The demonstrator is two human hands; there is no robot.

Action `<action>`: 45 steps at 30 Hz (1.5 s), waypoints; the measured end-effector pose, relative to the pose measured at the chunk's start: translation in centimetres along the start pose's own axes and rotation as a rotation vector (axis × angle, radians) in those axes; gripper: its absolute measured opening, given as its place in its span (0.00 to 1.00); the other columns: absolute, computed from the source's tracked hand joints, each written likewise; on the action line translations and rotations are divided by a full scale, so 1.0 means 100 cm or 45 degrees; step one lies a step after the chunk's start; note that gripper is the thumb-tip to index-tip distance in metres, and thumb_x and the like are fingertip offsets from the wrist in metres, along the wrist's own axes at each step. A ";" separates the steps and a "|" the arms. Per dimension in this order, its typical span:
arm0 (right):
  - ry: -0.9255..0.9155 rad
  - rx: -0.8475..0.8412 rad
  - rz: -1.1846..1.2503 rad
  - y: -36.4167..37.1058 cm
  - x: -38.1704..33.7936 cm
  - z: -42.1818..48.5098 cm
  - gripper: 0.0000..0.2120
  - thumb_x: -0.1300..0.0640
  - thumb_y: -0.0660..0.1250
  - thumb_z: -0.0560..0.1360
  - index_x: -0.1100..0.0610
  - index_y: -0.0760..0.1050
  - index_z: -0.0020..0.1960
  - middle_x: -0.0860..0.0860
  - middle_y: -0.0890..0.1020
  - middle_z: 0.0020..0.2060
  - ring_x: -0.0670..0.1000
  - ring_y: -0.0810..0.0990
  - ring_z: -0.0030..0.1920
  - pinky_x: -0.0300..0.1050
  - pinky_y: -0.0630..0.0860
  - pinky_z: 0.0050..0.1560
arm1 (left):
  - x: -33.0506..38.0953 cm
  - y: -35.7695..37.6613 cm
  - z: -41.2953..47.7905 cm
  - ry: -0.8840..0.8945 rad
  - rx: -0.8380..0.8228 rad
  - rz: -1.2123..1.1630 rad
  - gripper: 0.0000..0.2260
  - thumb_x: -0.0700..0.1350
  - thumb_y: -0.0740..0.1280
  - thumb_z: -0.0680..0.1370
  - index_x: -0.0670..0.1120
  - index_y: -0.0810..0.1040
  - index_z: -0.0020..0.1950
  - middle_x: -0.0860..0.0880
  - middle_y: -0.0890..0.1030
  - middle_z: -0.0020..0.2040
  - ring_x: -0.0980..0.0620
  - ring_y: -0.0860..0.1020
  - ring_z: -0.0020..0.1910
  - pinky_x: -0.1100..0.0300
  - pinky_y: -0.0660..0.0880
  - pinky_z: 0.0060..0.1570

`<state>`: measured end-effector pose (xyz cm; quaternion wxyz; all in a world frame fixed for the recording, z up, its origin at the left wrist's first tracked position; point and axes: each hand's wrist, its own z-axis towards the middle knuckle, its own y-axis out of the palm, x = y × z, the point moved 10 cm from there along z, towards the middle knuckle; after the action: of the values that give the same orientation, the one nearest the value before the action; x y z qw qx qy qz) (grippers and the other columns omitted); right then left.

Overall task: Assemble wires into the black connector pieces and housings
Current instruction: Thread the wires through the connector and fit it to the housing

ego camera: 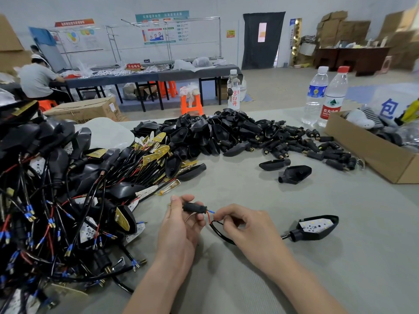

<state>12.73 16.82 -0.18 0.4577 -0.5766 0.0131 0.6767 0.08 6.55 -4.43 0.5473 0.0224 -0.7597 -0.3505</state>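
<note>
**Black connector piece (193,207) gripped for wiring**

Head view: the left hand (179,225) curls its fingers and thumb round the small connector piece and lifts it just above the grey worktop (294,268), probably so the end facing right is free for feeding. The right hand (247,225) pinches the wire (221,234) close to its end. A blue tip (211,211) and a red strand (208,217) show at the mouth of the piece, so the wires look to be part way in. The wire trails right to a black housing (317,227) lying on the worktop with its white board facing up, well clear of the hands.

Parts sit in reach by kind: a tangle of wired housings (56,200) to the left, a heap of bare housings (215,130) straight ahead, loose connector pieces (317,146) to the right beside a cardboard box (374,155). That layout likely lets each hand fetch the next part without crossing over.
</note>
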 end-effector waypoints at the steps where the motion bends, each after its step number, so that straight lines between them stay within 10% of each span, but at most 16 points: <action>1: -0.002 -0.011 -0.016 0.001 0.000 0.000 0.13 0.61 0.64 0.77 0.44 0.82 0.47 0.33 0.82 0.37 0.42 0.78 0.35 0.32 0.69 0.38 | 0.000 0.000 0.001 0.013 0.004 0.005 0.16 0.54 0.56 0.85 0.45 0.77 0.49 0.46 0.82 0.35 0.52 0.76 0.28 0.62 0.77 0.30; 14: -0.038 -0.050 0.040 0.005 -0.007 -0.002 0.12 0.59 0.61 0.80 0.41 0.72 0.47 0.37 0.84 0.43 0.59 0.81 0.41 0.57 0.76 0.46 | 0.000 0.002 0.004 0.002 -0.029 -0.018 0.17 0.55 0.56 0.84 0.45 0.76 0.49 0.48 0.81 0.33 0.55 0.73 0.25 0.63 0.76 0.29; 30: -0.103 -0.004 0.031 0.003 -0.009 -0.003 0.08 0.56 0.61 0.80 0.42 0.69 0.50 0.36 0.82 0.40 0.51 0.74 0.31 0.41 0.69 0.36 | 0.006 0.014 -0.005 0.182 -0.168 0.151 0.17 0.56 0.60 0.78 0.42 0.77 0.50 0.44 0.81 0.37 0.51 0.76 0.30 0.61 0.77 0.33; 39: 0.221 0.162 0.436 0.001 0.016 0.002 0.03 0.50 0.67 0.79 0.44 0.76 0.53 0.40 0.86 0.40 0.39 0.84 0.43 0.37 0.75 0.48 | 0.008 0.011 -0.005 0.128 -0.135 0.002 0.16 0.55 0.62 0.78 0.43 0.78 0.52 0.43 0.83 0.42 0.50 0.80 0.35 0.58 0.81 0.38; 45: 0.259 0.216 0.564 -0.002 0.017 -0.001 0.04 0.53 0.65 0.81 0.49 0.78 0.49 0.49 0.87 0.40 0.55 0.84 0.44 0.62 0.78 0.54 | 0.004 0.018 -0.006 0.108 -0.182 -0.006 0.16 0.55 0.63 0.76 0.43 0.79 0.52 0.42 0.84 0.44 0.49 0.81 0.36 0.58 0.81 0.39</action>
<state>13.04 17.93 -1.47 0.3412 -0.5844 0.2416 0.6954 1.09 7.43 -3.02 0.5785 -0.0002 -0.7087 -0.4039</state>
